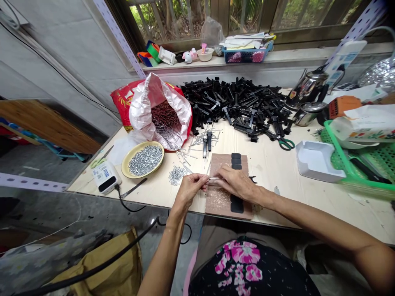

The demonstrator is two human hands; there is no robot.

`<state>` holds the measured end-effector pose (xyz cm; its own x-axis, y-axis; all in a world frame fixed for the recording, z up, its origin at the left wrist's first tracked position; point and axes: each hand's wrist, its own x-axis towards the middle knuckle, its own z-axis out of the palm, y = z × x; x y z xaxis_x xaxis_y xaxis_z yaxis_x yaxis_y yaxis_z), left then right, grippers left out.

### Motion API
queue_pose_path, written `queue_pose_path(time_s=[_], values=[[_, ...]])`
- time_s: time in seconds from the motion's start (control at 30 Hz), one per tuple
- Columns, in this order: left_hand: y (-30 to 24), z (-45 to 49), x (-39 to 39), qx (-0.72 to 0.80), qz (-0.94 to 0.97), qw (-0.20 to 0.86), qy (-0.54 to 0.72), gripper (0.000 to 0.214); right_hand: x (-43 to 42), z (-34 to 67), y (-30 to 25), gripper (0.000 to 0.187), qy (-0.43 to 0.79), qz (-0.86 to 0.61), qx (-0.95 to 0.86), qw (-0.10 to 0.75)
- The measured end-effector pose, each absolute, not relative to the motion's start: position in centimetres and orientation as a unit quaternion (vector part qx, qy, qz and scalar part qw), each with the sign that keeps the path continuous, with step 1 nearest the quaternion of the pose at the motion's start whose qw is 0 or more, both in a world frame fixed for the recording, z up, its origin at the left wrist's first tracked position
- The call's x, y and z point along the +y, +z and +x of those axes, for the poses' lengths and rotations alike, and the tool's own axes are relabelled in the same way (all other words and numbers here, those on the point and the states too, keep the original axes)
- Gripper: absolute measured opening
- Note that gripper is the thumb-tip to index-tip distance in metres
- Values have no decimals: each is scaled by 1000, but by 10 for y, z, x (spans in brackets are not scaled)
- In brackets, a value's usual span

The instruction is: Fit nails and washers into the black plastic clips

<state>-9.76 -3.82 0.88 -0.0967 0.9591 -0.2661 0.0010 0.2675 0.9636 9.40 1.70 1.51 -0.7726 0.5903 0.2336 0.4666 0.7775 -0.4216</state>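
My left hand (189, 189) and my right hand (236, 183) meet over a brown board (226, 164) at the table's front edge. Both pinch the ends of one thin metal pin (212, 178) held level between them. Left of my hands lies a small heap of tiny metal rings (176, 175). A yellow dish (142, 159) holds more of them. Loose pins (197, 142) and two black plastic pieces (206, 144) lie just beyond the board. An open red and white bag (159, 111) holds many pins.
A big pile of black plastic parts (240, 105) covers the table's back. Green-handled scissors (285, 143), a white tray (317, 160), a green basket (361, 164) and a metal kettle (308, 88) stand at the right. A small white device (105, 176) with a cable sits at the left.
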Motion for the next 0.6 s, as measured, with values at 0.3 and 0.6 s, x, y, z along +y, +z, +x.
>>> queue_pose_path(time_s=[0.3, 0.6], values=[[10, -96, -39, 575, 369, 579, 445, 32, 19, 96, 15, 29, 175, -293, -923, 177], [17, -83, -37, 556, 318, 604, 474, 33, 22, 105, 11, 13, 250, -299, -883, 263]])
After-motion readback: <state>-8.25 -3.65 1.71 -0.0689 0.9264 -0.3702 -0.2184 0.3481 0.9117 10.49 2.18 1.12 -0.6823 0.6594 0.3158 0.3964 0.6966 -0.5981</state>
